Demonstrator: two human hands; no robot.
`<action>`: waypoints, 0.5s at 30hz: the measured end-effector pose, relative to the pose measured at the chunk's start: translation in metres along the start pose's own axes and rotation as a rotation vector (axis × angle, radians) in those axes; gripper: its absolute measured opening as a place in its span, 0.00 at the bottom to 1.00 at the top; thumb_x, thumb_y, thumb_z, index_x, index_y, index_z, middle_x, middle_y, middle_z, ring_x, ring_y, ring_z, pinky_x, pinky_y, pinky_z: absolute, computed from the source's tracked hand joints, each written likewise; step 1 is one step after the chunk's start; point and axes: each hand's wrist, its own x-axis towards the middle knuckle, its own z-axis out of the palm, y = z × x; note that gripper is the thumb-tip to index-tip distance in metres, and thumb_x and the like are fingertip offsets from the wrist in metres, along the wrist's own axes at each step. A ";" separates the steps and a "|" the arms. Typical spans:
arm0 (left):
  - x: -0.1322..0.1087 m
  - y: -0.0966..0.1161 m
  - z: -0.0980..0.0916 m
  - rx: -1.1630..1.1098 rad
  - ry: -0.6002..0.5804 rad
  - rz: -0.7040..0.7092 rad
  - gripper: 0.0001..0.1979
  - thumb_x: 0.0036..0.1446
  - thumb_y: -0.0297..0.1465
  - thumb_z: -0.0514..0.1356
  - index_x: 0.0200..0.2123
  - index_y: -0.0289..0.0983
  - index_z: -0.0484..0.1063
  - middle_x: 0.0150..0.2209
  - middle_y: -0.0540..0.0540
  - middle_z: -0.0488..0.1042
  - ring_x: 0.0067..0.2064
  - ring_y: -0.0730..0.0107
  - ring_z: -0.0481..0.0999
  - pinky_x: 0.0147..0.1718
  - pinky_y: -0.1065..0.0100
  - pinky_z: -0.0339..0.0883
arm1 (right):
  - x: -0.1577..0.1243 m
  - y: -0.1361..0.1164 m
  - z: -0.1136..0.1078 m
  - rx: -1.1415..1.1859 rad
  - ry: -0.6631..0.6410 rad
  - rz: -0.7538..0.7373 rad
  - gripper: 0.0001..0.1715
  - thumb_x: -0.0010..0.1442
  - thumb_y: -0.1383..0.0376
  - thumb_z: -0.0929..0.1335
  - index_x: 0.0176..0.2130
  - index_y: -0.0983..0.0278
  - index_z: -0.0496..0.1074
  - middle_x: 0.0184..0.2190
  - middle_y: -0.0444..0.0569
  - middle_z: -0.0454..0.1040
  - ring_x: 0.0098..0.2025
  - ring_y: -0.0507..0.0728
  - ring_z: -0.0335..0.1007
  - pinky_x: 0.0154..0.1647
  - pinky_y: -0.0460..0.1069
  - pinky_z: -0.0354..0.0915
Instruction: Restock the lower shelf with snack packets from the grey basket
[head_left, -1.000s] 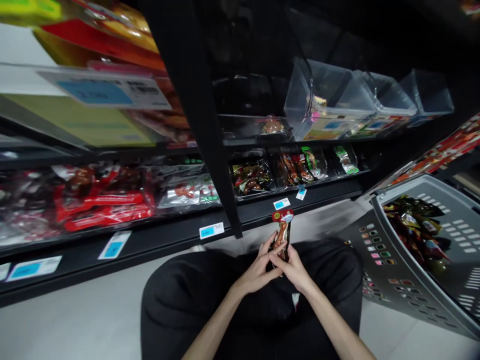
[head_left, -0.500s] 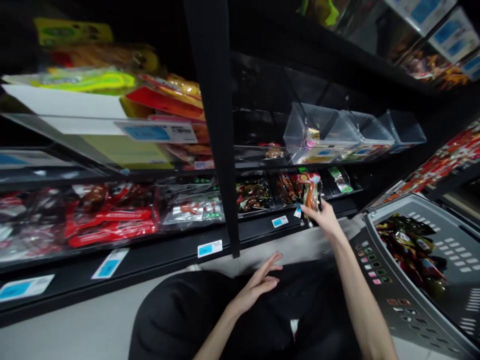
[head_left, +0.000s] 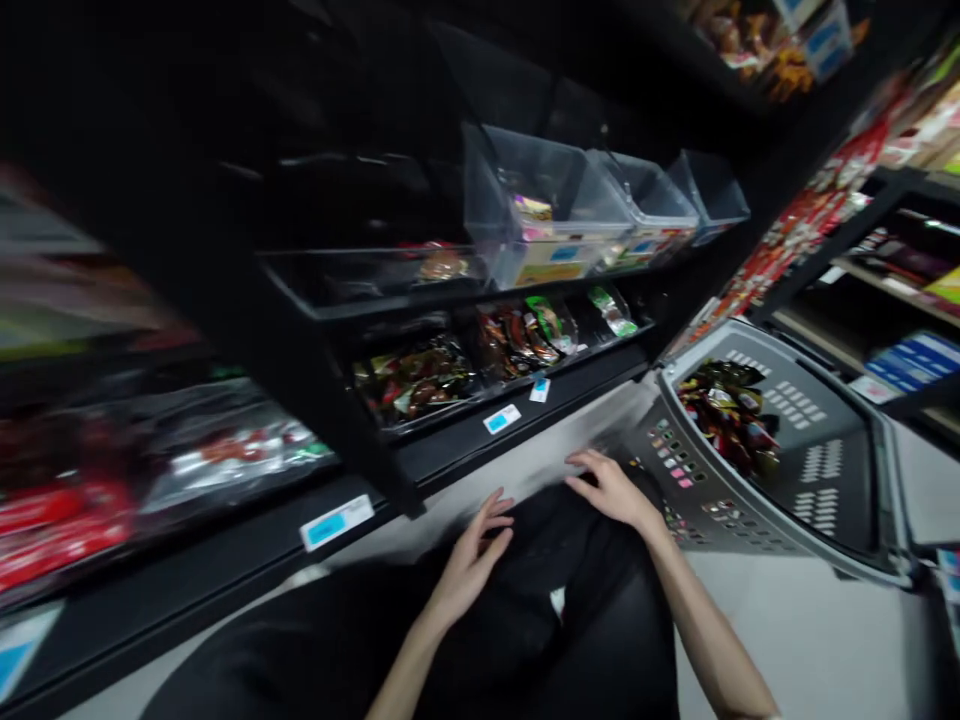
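Observation:
My left hand [head_left: 472,555] hovers over my dark-trousered knee with its fingers spread and nothing in it. Further right, over the other knee, my right hand [head_left: 611,487] is also empty and its fingers lie stretched out. It is close to the front wall of a grey plastic basket [head_left: 712,500] that holds a heap of snack packets [head_left: 724,412]. On the low black shelf [head_left: 525,425] ahead lie more packets [head_left: 525,335] in brown, red and green wrappers.
Clear plastic bins [head_left: 555,205] stand on the shelf above, one with a small packet inside. A black upright [head_left: 300,370] divides the rack. Blue price tags [head_left: 501,419] line the shelf edge. Red packets [head_left: 60,510] fill the blurred left bay. Another rack stands at the right.
My right hand held a snack packet up at the shelf; it is now empty and back down by my knee. The view has swung to the right.

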 end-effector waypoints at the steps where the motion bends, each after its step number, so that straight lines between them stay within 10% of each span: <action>1: 0.002 -0.002 -0.001 -0.007 0.033 -0.013 0.31 0.61 0.44 0.60 0.65 0.44 0.60 0.62 0.37 0.69 0.56 0.54 0.75 0.54 0.52 0.69 | -0.008 -0.013 -0.009 0.001 -0.057 -0.012 0.16 0.67 0.60 0.67 0.53 0.62 0.73 0.50 0.54 0.76 0.54 0.60 0.73 0.58 0.56 0.67; 9: 0.007 -0.002 -0.011 -0.074 0.273 -0.040 0.31 0.52 0.50 0.65 0.53 0.37 0.68 0.46 0.39 0.79 0.43 0.55 0.80 0.41 0.58 0.73 | -0.118 -0.129 -0.129 0.169 -0.243 -0.110 0.23 0.66 0.54 0.68 0.58 0.57 0.72 0.53 0.54 0.76 0.55 0.59 0.74 0.56 0.53 0.70; 15: 0.004 0.005 -0.010 -0.095 0.302 -0.059 0.33 0.52 0.50 0.65 0.55 0.38 0.65 0.44 0.42 0.79 0.42 0.58 0.80 0.42 0.60 0.72 | -0.125 -0.088 -0.238 -0.227 0.118 0.117 0.19 0.64 0.51 0.69 0.51 0.55 0.77 0.43 0.52 0.81 0.43 0.59 0.78 0.44 0.53 0.73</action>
